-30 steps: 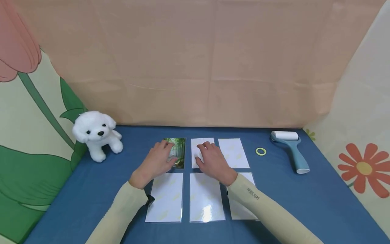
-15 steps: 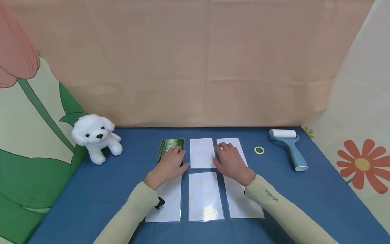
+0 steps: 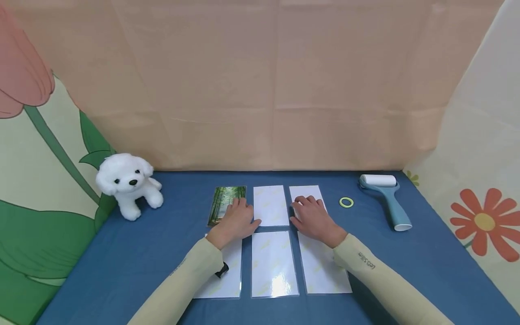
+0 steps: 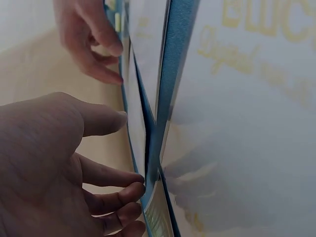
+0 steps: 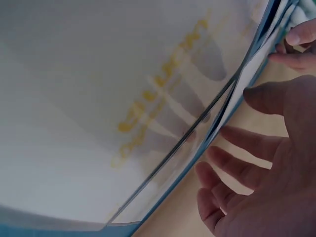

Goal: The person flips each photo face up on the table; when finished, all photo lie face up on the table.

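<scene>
In the head view, several cards lie in two rows on a blue cloth. My left hand (image 3: 235, 221) is over the right side of the forest photo (image 3: 222, 201), its thumb at the lower left corner of the white top-middle card (image 3: 270, 205). My right hand (image 3: 314, 221) lies over the white top-right card (image 3: 304, 192), fingertips near its left edge, thumb towards the gap beside the middle card. In the left wrist view the left fingers (image 4: 113, 177) are loosely bent at the card edges. The right fingers (image 5: 242, 163) look relaxed too, with their reflection in a glossy card.
Three white cards form the front row, among them the front-middle card (image 3: 274, 266). A white plush dog (image 3: 130, 183) sits at the back left. To the right lie a yellow-green ring (image 3: 346, 202) and a blue-handled lint roller (image 3: 387, 198).
Both hands have moved right: the left from the forest photo towards the top-middle card, the right from the top-middle card to the top-right card. The head view has shifted slightly.
</scene>
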Action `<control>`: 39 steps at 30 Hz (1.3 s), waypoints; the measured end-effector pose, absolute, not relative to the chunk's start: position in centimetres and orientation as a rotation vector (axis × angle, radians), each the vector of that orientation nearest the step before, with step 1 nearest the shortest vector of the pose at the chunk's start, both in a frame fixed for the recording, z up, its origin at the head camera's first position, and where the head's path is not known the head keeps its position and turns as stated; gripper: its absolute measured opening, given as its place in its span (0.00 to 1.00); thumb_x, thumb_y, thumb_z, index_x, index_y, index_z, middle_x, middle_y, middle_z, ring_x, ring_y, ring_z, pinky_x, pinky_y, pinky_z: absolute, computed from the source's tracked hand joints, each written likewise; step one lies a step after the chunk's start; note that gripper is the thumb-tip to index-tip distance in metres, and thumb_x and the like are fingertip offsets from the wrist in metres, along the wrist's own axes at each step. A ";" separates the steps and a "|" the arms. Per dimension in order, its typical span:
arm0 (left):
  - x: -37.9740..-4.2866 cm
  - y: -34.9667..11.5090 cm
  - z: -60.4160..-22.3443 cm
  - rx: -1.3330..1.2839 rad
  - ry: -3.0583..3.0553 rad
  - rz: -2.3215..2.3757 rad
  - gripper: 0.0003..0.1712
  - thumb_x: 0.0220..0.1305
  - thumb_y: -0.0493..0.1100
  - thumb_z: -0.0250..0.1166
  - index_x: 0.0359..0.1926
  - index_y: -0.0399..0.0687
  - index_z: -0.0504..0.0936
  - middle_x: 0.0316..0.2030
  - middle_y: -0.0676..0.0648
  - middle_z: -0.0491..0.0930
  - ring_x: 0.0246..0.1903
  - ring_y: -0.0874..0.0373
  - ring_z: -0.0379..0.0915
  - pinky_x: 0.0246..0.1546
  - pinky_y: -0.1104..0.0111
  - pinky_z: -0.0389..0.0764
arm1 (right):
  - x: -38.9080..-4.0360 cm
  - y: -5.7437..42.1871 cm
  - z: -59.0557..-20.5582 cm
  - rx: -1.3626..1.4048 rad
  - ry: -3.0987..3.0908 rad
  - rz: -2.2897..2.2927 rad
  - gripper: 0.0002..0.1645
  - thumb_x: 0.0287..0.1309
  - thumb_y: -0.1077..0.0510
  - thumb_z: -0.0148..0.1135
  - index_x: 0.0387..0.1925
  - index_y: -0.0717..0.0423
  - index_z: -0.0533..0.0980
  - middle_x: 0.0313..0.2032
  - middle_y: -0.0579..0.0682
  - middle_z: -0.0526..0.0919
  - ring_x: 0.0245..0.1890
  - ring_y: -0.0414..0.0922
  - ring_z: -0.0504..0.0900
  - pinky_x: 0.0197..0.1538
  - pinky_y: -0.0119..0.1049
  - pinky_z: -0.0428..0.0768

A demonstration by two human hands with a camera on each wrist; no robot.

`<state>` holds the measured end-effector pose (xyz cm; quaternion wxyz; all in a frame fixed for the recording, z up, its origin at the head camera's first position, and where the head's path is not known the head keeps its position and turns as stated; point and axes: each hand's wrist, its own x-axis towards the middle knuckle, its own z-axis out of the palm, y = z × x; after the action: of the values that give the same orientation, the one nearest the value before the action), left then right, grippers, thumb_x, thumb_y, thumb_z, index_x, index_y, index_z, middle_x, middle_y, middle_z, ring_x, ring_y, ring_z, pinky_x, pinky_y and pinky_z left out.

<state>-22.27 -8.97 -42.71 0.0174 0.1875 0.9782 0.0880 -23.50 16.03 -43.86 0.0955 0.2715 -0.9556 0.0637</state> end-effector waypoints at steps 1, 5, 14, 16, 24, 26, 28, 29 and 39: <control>-22.3 -8.9 -42.8 0.575 3.039 0.272 0.24 0.71 0.55 0.63 0.37 0.34 0.82 0.49 0.32 0.73 0.49 0.40 0.64 0.49 0.48 0.71 | -23.6 16.1 -43.9 0.824 -2.835 0.182 0.23 0.65 0.51 0.67 0.56 0.61 0.80 0.57 0.58 0.79 0.53 0.58 0.75 0.52 0.58 0.73; -22.5 -8.7 -43.0 0.549 3.048 0.240 0.24 0.72 0.55 0.62 0.35 0.35 0.82 0.48 0.33 0.74 0.49 0.40 0.64 0.49 0.48 0.71 | -24.0 16.2 -44.1 0.909 -2.826 0.155 0.23 0.65 0.50 0.66 0.56 0.59 0.81 0.59 0.56 0.77 0.53 0.57 0.74 0.51 0.56 0.71; -22.7 -8.4 -42.9 0.493 3.062 0.275 0.25 0.71 0.56 0.62 0.35 0.34 0.83 0.49 0.32 0.74 0.48 0.41 0.64 0.50 0.49 0.71 | -24.5 16.0 -43.3 0.991 -2.874 0.090 0.24 0.63 0.50 0.69 0.56 0.58 0.80 0.62 0.54 0.77 0.55 0.56 0.73 0.50 0.53 0.69; -22.7 -8.4 -42.9 0.490 3.053 0.297 0.26 0.72 0.56 0.62 0.36 0.34 0.83 0.50 0.32 0.74 0.49 0.41 0.64 0.51 0.49 0.71 | -24.5 15.9 -43.1 0.995 -2.898 0.086 0.25 0.63 0.50 0.69 0.57 0.58 0.80 0.62 0.54 0.77 0.55 0.56 0.73 0.50 0.53 0.69; -22.9 -8.5 -43.0 0.483 3.009 0.418 0.25 0.75 0.55 0.58 0.33 0.36 0.83 0.50 0.32 0.74 0.48 0.41 0.64 0.51 0.50 0.70 | -24.7 15.6 -42.7 1.054 -2.896 0.095 0.25 0.61 0.53 0.70 0.57 0.59 0.80 0.59 0.53 0.79 0.52 0.54 0.73 0.47 0.50 0.69; -23.0 -8.6 -43.0 0.462 2.995 0.459 0.25 0.75 0.54 0.58 0.33 0.37 0.83 0.51 0.32 0.74 0.49 0.41 0.64 0.52 0.50 0.69 | -24.8 15.6 -42.7 1.059 -2.901 0.101 0.25 0.61 0.54 0.70 0.57 0.60 0.79 0.59 0.53 0.79 0.52 0.54 0.73 0.47 0.50 0.69; -23.0 -8.6 -42.9 0.443 2.981 0.507 0.24 0.75 0.54 0.58 0.34 0.36 0.83 0.52 0.31 0.73 0.50 0.40 0.64 0.52 0.50 0.69 | -24.8 15.6 -42.6 1.054 -2.913 0.100 0.25 0.61 0.54 0.71 0.57 0.60 0.79 0.60 0.53 0.79 0.52 0.54 0.74 0.46 0.50 0.70; -23.0 -8.6 -42.9 0.432 2.974 0.531 0.24 0.75 0.53 0.58 0.35 0.35 0.83 0.53 0.31 0.73 0.50 0.40 0.64 0.52 0.50 0.69 | -24.8 15.6 -42.6 1.050 -2.927 0.105 0.25 0.61 0.53 0.71 0.57 0.60 0.79 0.60 0.53 0.79 0.52 0.54 0.74 0.47 0.50 0.70; -23.2 -8.1 -42.0 0.359 3.010 0.778 0.20 0.76 0.49 0.57 0.37 0.35 0.83 0.45 0.37 0.76 0.44 0.45 0.68 0.44 0.55 0.74 | -25.3 15.1 -42.6 1.000 -3.026 0.276 0.28 0.66 0.49 0.66 0.63 0.55 0.77 0.60 0.56 0.79 0.55 0.56 0.75 0.51 0.54 0.69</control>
<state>-23.21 -8.06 -42.02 0.0062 0.1147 0.9617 0.2487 -25.29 15.07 -42.55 -0.0286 0.3124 -0.9456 0.0862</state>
